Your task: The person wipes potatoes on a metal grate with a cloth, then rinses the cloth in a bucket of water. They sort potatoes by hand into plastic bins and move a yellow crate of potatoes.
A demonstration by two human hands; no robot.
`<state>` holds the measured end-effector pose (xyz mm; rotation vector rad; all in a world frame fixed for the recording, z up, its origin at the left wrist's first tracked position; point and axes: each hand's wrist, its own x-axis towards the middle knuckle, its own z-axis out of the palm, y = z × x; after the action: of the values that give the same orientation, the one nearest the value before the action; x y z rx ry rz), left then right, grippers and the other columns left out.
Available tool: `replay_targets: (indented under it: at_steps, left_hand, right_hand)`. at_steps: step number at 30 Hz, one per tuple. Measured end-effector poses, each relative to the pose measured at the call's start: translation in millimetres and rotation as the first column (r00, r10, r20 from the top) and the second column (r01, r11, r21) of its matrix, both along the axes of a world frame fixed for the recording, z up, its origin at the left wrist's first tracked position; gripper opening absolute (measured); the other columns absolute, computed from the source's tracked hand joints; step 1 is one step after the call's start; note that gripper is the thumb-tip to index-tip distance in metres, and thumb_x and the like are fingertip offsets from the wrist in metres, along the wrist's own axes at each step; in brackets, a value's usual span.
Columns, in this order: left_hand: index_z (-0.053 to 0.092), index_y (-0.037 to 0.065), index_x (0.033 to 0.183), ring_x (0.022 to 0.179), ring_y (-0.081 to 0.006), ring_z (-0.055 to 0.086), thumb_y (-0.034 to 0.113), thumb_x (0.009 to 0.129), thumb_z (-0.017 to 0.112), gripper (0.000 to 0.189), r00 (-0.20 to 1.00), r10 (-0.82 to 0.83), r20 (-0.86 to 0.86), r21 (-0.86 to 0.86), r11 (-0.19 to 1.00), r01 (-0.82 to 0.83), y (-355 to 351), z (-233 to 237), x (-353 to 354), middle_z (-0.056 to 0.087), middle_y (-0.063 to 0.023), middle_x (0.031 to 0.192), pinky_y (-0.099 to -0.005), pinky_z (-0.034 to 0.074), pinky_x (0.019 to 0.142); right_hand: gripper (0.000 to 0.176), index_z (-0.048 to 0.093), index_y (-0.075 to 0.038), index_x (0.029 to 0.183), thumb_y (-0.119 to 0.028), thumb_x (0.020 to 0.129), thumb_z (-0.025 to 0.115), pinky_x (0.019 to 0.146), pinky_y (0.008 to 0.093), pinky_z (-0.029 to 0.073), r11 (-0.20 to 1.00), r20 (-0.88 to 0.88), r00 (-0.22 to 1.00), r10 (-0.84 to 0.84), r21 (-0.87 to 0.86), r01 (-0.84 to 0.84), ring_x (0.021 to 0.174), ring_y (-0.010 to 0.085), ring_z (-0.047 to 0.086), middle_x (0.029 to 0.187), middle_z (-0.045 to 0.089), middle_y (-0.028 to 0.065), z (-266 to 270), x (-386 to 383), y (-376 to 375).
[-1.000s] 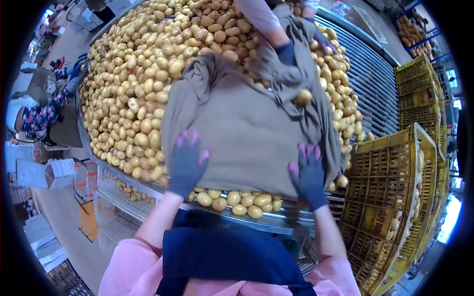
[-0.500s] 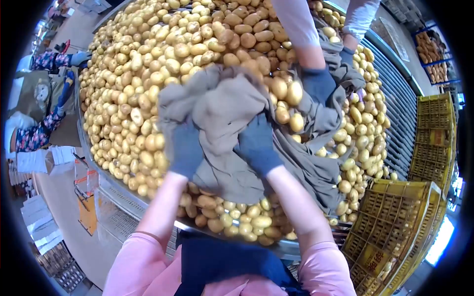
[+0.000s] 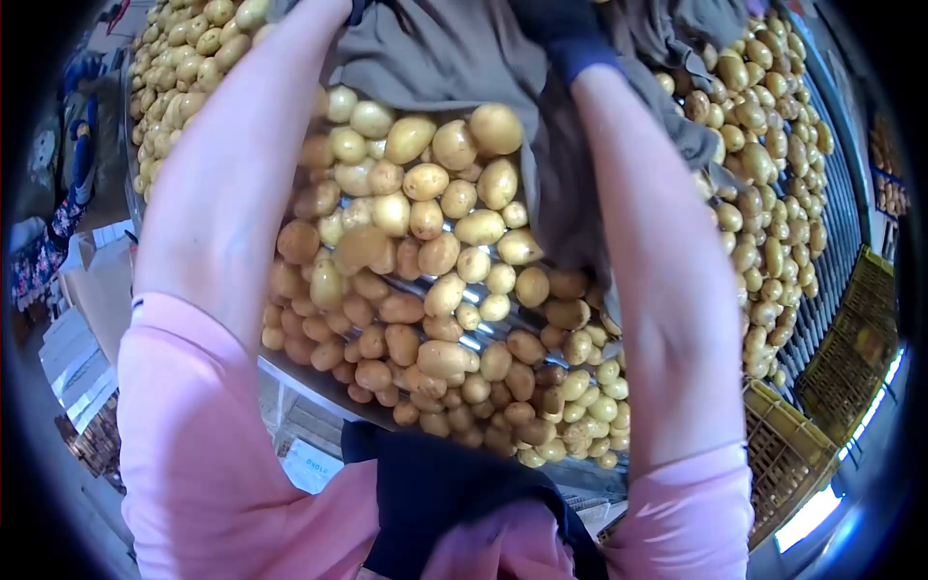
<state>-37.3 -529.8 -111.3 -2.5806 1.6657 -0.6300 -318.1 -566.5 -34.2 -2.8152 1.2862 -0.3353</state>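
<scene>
Both my arms reach to the top edge of the view. Only a sliver of dark glove shows of my left hand (image 3: 358, 10), beside the cloth, its fingers out of frame. My right hand (image 3: 563, 27), in a dark glove, lies against the grey-brown cloth (image 3: 445, 53); its fingers are hidden. The cloth lies over the potatoes (image 3: 425, 184) and hangs down in folds along the inner side of my right forearm. Between my forearms, yellow and brown potatoes cover metal rollers that show through in small gaps.
More cloth (image 3: 677, 43) lies at the upper right over potatoes. Yellow crates (image 3: 783, 445) stand at the lower right beside a roller conveyor (image 3: 841, 193). At the left are another person's floral sleeve (image 3: 39, 256) and a cardboard box (image 3: 101, 280).
My arms have stretched forward and the cloth has moved up and away with them, uncovering potatoes near me. The camera view has shifted; the co-worker's hands at the top right are out of sight.
</scene>
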Motion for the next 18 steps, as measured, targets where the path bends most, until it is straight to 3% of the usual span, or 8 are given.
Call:
replay_targets:
  at_steps: [3,5,7,9,12,15,17,18]
  left_hand:
    - [0.010,0.008,0.147,0.136,-0.0415,0.019,0.043,0.083,0.052,0.084,0.991,-0.064,-0.122,0.020,0.998,0.067,47.0,30.9,-58.5,0.011,-0.0154,0.152,-0.0473,0.013,0.111]
    - [0.039,0.002,0.133,0.127,-0.0389,0.034,0.034,0.089,0.041,0.054,0.998,-0.060,0.005,0.095,0.994,0.059,87.5,58.9,-106.3,0.041,-0.0232,0.134,-0.0485,0.028,0.104]
    - [0.042,0.000,0.131,0.129,-0.0411,0.030,0.039,0.089,0.041,0.058,0.987,-0.086,-0.139,0.034,0.995,0.092,121.1,38.6,-131.2,0.040,-0.0242,0.135,-0.0514,0.021,0.107]
    - [0.042,-0.004,0.129,0.129,-0.0426,0.029,0.041,0.089,0.042,0.060,0.971,-0.155,-0.183,0.148,0.972,0.183,161.9,60.7,-164.4,0.036,-0.0249,0.138,-0.0518,0.019,0.108]
    - [0.048,-0.008,0.121,0.127,-0.0441,0.032,0.040,0.089,0.043,0.059,0.933,-0.237,-0.272,0.008,0.969,0.248,216.8,70.9,-212.3,0.045,-0.0259,0.130,-0.0523,0.018,0.108]
    - [0.053,-0.006,0.115,0.120,-0.0433,0.039,0.037,0.088,0.046,0.052,0.903,-0.325,-0.281,-0.043,0.944,0.326,257.7,79.4,-235.4,0.052,-0.0255,0.119,-0.0498,0.022,0.106]
    - [0.056,-0.004,0.112,0.115,-0.0421,0.044,0.034,0.088,0.050,0.046,0.874,-0.417,-0.249,-0.138,0.909,0.394,278.4,96.8,-244.6,0.056,-0.0245,0.112,-0.0474,0.027,0.104]
    - [0.057,-0.002,0.110,0.108,-0.0402,0.047,0.031,0.087,0.053,0.040,0.799,-0.414,-0.436,-0.052,0.898,0.436,287.8,118.2,-246.9,0.057,-0.0222,0.107,-0.0458,0.030,0.100]
  right_hand:
    - [0.046,0.044,-0.006,0.127,-0.032,0.089,0.045,0.101,0.0444,0.032,0.967,-0.069,0.983,0.168,0.207,-0.151,0.119,0.0373,0.039,0.130,0.041,0.0223,-10.3,-30.9,51.5]
    - [0.050,0.040,-0.008,0.133,-0.030,0.089,0.045,0.103,0.0432,0.032,0.965,0.059,0.966,0.252,-0.093,-0.246,0.125,0.0375,0.037,0.138,0.036,0.0196,-29.8,-76.9,86.0]
    - [0.040,0.050,-0.008,0.123,-0.028,0.088,0.048,0.091,0.0442,0.044,0.985,0.162,0.973,0.162,0.024,-0.169,0.121,0.0392,0.042,0.131,0.045,0.0154,-4.5,-116.2,135.9]
    - [0.040,0.050,-0.008,0.121,-0.030,0.088,0.050,0.093,0.0421,0.044,0.992,-0.007,0.992,0.128,0.022,-0.128,0.121,0.0364,0.043,0.131,0.045,0.0149,12.4,-158.0,174.8]
    - [0.038,0.055,-0.007,0.115,-0.030,0.086,0.051,0.088,0.0421,0.046,0.996,0.019,0.999,0.035,0.082,-0.036,0.116,0.0321,0.048,0.127,0.050,0.0134,45.3,-218.7,222.4]
    - [0.034,0.060,-0.006,0.106,-0.033,0.087,0.053,0.081,0.0413,0.047,0.979,0.078,0.989,-0.126,0.172,0.111,0.103,0.0307,0.056,0.114,0.059,0.0120,62.7,-281.2,254.6]
    - [0.031,0.062,-0.004,0.090,-0.035,0.088,0.056,0.074,0.0402,0.046,0.874,0.432,0.807,-0.402,0.443,0.198,0.083,0.0308,0.059,0.092,0.063,0.0119,72.7,-311.7,279.5]
    - [0.031,0.061,-0.004,0.088,-0.034,0.089,0.058,0.071,0.0330,0.045,0.774,0.438,0.666,-0.604,0.521,0.359,0.074,0.0217,0.057,0.079,0.061,0.0099,98.0,-318.1,293.6]
